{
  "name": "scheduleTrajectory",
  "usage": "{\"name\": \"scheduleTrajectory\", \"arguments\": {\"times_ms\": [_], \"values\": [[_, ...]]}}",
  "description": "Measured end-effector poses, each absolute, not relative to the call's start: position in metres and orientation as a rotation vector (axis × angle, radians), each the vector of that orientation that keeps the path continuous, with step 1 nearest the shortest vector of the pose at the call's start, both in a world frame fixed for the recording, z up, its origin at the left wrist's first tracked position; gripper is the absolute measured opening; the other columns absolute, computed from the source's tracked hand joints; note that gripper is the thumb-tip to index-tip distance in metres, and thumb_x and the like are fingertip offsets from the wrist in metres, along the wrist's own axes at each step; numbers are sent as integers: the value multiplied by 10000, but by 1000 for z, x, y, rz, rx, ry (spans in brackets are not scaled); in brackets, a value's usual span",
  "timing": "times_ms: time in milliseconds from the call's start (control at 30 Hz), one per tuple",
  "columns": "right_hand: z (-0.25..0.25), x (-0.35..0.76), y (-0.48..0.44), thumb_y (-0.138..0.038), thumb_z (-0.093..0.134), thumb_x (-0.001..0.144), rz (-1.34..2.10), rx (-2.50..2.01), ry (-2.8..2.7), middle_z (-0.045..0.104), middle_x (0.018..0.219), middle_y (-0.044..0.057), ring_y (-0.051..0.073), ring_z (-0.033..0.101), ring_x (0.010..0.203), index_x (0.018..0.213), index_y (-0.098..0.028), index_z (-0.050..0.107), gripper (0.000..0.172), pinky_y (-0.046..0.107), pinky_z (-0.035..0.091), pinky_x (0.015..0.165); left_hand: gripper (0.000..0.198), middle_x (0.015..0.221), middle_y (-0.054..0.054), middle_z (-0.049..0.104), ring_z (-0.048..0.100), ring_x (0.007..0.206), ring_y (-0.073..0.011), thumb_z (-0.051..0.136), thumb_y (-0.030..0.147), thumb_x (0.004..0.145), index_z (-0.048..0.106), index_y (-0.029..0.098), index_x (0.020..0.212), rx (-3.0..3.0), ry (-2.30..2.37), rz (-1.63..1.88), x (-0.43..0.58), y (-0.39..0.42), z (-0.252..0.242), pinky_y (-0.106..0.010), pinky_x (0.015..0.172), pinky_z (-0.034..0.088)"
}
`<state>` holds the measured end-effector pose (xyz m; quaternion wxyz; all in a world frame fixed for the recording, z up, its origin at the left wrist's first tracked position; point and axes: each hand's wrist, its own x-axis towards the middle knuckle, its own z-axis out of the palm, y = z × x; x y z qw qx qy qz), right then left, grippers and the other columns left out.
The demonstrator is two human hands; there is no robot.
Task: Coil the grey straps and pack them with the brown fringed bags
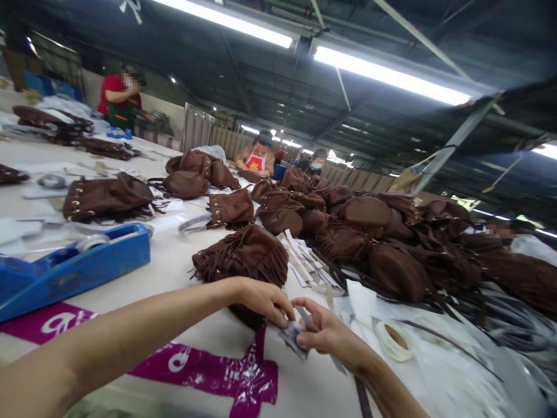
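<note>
Just in front of a brown fringed bag [243, 252], my two hands meet over the table. My left hand [266, 299] is closed, its fingertips pinching a small grey folded piece [295, 339] whose material I cannot make out. From the other side my right hand [328, 334] grips the same piece between thumb and fingers. A thin grey strip [307, 318] also runs through the right hand's fingers, its lower end hanging past the palm. Part of the bag lies hidden behind my left wrist.
A blue tape dispenser [117, 252] stands at left, with purple printed tape [183, 363] stuck across the table. Brown bags [365, 215] pile up at right. Paper strips [302, 261] and a white tape roll [394, 341] lie nearby. Several people work beyond.
</note>
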<state>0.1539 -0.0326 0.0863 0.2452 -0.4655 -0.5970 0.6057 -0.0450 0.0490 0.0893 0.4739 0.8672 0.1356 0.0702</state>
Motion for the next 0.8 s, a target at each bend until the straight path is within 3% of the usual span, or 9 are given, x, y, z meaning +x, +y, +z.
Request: {"name": "scheduleTrajectory", "arguments": {"times_ms": [300,433,567,667,800], "values": [[92,190,-7,-284,812,543,1706,-1311,-1655,570,585,-87,83,477,508,1089,-192,491,640,212,322,527,170,720,27,542,503,687,-156,662,271,657,614,183,795,1761,147,-38,-2,66,72,-245,649,385],[89,197,1,-336,811,554,1494,-1389,-1608,569,608,-68,94,453,522,964,-206,531,513,231,313,540,172,689,50,494,476,569,-115,608,269,683,503,192,796,1631,341,28,-1,64,55,-223,554,361],[99,205,-15,-493,695,715,894,-1608,-1624,536,694,-24,129,414,599,982,-217,653,386,271,328,588,224,726,50,476,485,555,-91,589,324,691,490,179,829,1477,430,250,-5,64,42,-217,525,360],[104,205,-40,-625,444,841,825,-1725,-1428,499,658,-4,166,437,630,996,-220,694,500,303,353,618,244,677,49,475,480,547,-86,600,352,686,484,171,801,1425,470,350,-6,65,39,-215,515,344],[90,192,-65,-538,657,694,1010,-1728,-1224,560,648,-6,157,455,603,861,-209,676,369,279,329,555,325,656,40,501,470,514,-78,651,410,650,490,163,787,1339,479,387,-5,66,39,-221,516,339]]}}
